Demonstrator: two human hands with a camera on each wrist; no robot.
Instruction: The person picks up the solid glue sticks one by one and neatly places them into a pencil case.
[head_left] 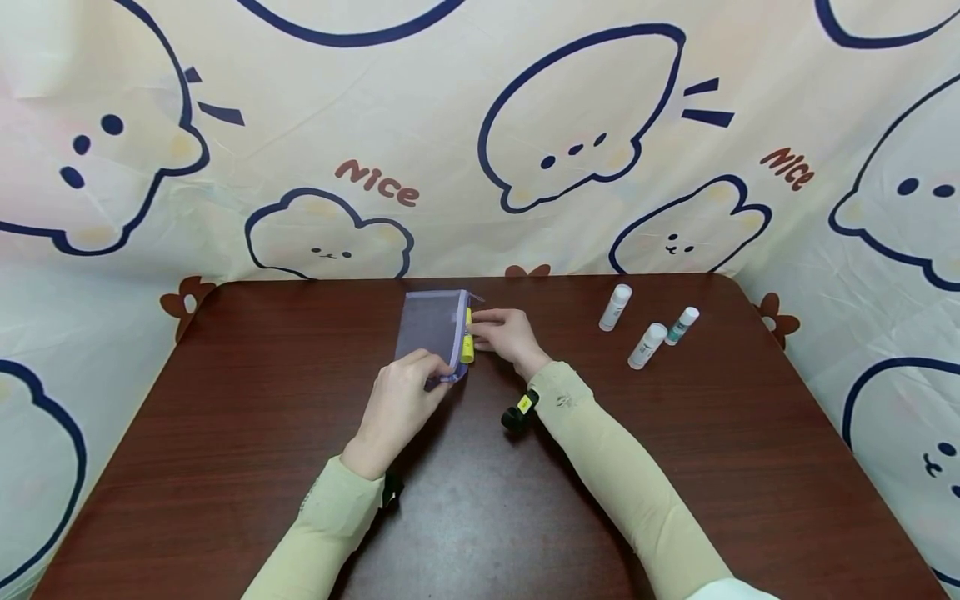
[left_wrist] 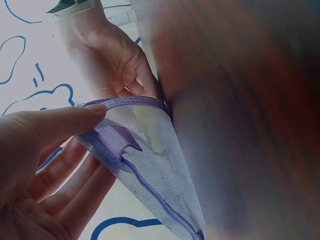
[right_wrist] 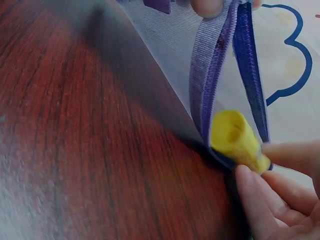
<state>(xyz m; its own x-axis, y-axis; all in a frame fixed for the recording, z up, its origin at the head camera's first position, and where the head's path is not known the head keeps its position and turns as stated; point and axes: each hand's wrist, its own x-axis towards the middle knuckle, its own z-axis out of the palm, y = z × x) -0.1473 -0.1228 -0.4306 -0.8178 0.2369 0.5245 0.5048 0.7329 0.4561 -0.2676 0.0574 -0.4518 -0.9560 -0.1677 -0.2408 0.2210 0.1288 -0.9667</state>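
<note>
A see-through purple mesh zip pouch (head_left: 427, 321) lies at the middle back of the table, its zip side facing right. My left hand (head_left: 408, 392) pinches the near corner of its zipped edge between thumb and fingers. In the right wrist view the zip opening (right_wrist: 230, 75) gapes. A yellow glue stick (right_wrist: 237, 137) sits at that opening, partly inside it. My right hand (right_wrist: 280, 190) pinches its outer end with thumb and fingers. Through the mesh in the left wrist view, the yellow glue stick (left_wrist: 150, 127) shows faintly.
Three white glue sticks stand or lie apart to the right: one (head_left: 615, 307) farther back, one (head_left: 647, 346) nearer, and a smaller one (head_left: 682, 326) with a teal label. The brown table (head_left: 262, 417) ends at a patterned cloth (head_left: 450, 108) behind.
</note>
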